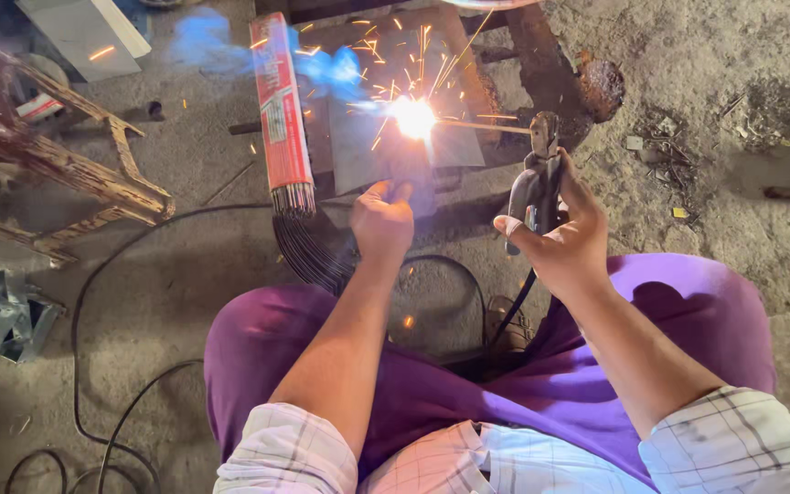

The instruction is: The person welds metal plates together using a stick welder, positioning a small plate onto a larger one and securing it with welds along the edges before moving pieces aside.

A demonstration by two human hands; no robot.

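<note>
The dark electrode holder (pixel 534 187) stands nearly upright in the right hand (pixel 564 240), its clamp end uppermost, a black cable dropping from its base. A thin welding rod (pixel 482 126) juts leftwards from the clamp, roughly level, and its tip burns in a white-hot arc that throws orange sparks. The arc sits on a flat grey metal plate (pixel 363 151) lying on the ground; the left hand (pixel 383 222) rests at its near edge.
</note>
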